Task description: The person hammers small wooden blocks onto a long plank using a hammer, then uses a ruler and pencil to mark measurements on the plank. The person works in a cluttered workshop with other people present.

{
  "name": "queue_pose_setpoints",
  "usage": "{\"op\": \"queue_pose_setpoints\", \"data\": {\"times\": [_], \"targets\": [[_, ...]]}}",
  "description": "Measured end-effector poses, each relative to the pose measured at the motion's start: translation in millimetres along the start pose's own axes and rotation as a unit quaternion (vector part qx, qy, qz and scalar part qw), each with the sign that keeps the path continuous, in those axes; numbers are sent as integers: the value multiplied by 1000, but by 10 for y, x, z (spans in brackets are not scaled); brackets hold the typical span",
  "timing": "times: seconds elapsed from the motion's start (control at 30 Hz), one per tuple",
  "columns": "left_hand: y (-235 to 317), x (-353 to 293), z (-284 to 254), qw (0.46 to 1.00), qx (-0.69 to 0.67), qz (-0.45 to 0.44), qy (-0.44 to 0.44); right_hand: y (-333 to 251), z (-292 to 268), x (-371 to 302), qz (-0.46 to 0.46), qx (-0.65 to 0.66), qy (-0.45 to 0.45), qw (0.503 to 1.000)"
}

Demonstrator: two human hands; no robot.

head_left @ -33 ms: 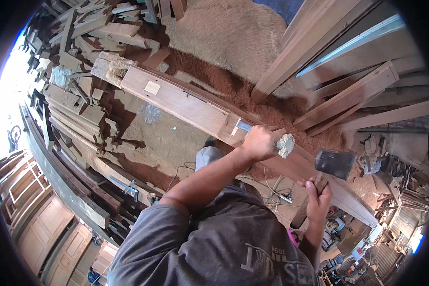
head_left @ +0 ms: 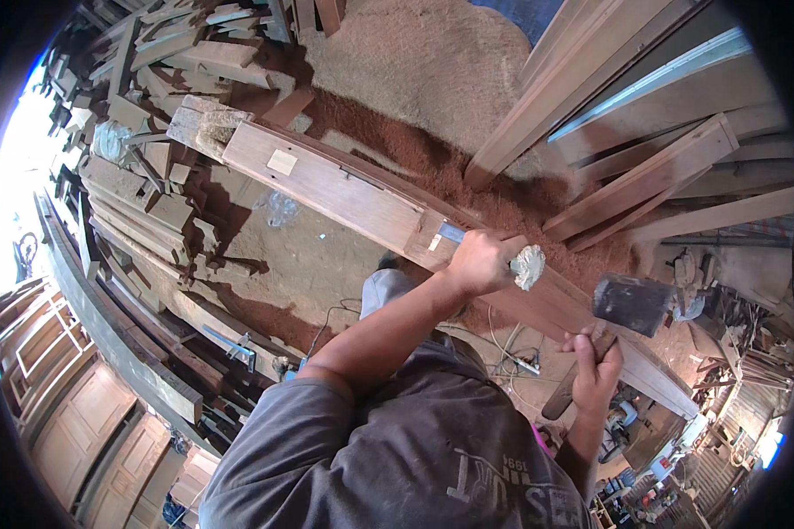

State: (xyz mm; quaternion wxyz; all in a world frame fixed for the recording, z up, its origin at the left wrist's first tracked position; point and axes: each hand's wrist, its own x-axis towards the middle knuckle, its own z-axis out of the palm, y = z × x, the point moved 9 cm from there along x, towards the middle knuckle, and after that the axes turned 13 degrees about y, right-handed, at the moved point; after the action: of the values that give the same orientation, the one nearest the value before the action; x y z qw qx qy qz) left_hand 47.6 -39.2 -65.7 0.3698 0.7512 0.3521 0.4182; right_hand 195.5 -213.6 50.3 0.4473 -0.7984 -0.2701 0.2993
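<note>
Landmark: the plank (head_left: 348,196), running slantwise in front of the person, upper left toward lower right. Left hand (head_left: 483,263) over the plank, closed in a fist round the handle of a chisel (head_left: 451,233); fingers fully wrapped, whitish frayed butt (head_left: 528,267) protruding from the thumb side. Blade points toward the plank's left end, next to a small pale rectangle (head_left: 435,242) on its face; whether the edge touches the wood cannot be told. Right hand (head_left: 596,366), at the near side of the plank's right-hand stretch, is curled shut around the wooden handle of a mallet (head_left: 635,304); dark head above the fist, apart from the chisel butt. Second pale rectangle (head_left: 281,162) near the plank's left end. Surface: plank face smooth, reddish-brown. Room: reddish sawdust (head_left: 406,132) along the plank's far side; heaped offcuts (head_left: 225,63) beyond its left end; long boards (head_left: 582,88) leaning on its far right; cable (head_left: 501,354) on the floor at its near side; panelled doors (head_left: 84,407) well to its near left.
</note>
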Motion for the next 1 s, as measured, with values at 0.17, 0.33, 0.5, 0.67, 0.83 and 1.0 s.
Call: {"op": "queue_pose_setpoints", "data": {"times": [0.17, 0.33, 0.5, 0.67, 0.83, 1.0], "targets": [[-92, -62, 69, 999, 1, -25, -24, -478, -117, -36, -140, 36, 19, 989], [-103, -56, -46, 1000, -28, -6, 3, -967, -20, -84, -295, 84, 85, 948], [-92, -18, -40, 1000, -29, -11, 5, -17, 551, -20, -314, -267, 76, 908], [-74, -23, -87, 999, -10, -41, -3, 19, 467, 45, -137, -120, -18, 983], [-8, -173, -204, 999, -32, -23, 24, -550, 66, -59, -114, 93, 71, 987], [-34, -158, -157, 999, -30, -39, 19, 69, 314, -42, -217, -26, 76, 973]]}}
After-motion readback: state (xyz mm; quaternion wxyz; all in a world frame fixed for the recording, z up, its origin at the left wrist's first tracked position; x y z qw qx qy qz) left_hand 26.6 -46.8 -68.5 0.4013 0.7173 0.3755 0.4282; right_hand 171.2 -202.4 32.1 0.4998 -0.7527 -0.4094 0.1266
